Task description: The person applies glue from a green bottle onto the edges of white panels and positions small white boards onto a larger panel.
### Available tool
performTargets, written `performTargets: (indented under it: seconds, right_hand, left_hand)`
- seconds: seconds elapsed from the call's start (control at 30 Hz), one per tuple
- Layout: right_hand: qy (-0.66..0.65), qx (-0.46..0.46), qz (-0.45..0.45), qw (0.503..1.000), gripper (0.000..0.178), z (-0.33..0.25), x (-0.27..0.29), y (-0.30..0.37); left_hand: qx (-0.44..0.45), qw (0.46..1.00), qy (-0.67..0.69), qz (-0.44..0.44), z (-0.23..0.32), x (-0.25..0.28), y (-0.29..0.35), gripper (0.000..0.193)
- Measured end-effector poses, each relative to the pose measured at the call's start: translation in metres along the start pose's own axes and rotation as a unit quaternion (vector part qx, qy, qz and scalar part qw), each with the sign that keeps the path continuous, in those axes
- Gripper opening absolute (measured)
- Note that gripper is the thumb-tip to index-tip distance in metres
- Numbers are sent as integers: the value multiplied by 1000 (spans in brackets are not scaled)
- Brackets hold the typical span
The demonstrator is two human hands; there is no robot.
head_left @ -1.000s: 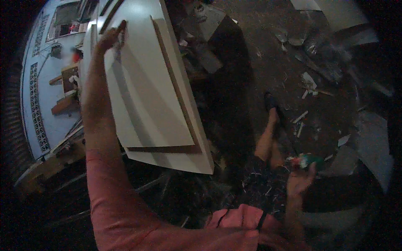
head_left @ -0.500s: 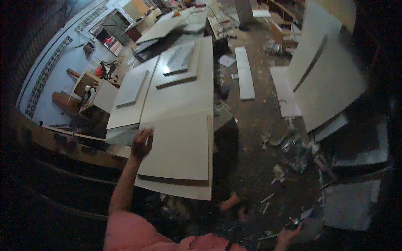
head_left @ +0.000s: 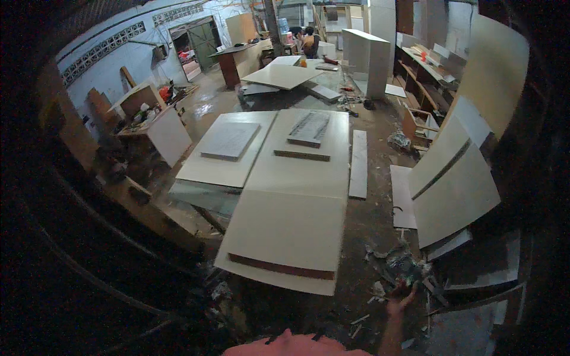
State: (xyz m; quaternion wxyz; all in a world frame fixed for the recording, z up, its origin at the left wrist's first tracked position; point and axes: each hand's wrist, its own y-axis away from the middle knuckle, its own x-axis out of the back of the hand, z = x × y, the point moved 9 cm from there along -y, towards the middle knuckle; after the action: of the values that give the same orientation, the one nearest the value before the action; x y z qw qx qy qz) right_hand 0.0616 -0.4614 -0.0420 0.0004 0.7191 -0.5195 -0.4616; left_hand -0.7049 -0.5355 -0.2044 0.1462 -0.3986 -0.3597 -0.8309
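Gone from view, your left hand has left the cream panel (head_left: pixel 285 228), now unhandled on the board (head_left: pixel 284 280) beneath; neither that hand's grip nor that of your right hand (head_left: pixel 401 302), lower right, can be told.

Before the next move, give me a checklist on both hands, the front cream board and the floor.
1. Right hand in view: ok, at lower right.
2. Right hand's contents identified: cannot tell, too small and dark.
3. Left hand in view: not ok, out of frame.
4. Front cream board lying on the long panel: ok.
5. Floor free of scraps: not ok, pale strips lie near the right hand.
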Motion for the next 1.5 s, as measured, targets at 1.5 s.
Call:
performTargets:
  seconds: [1.5]
  right_hand:
    - [50,-68,58,995,44,185,-133,153]
  left_hand:
    - [-689,698,-3,-196,559,37,-30,37]
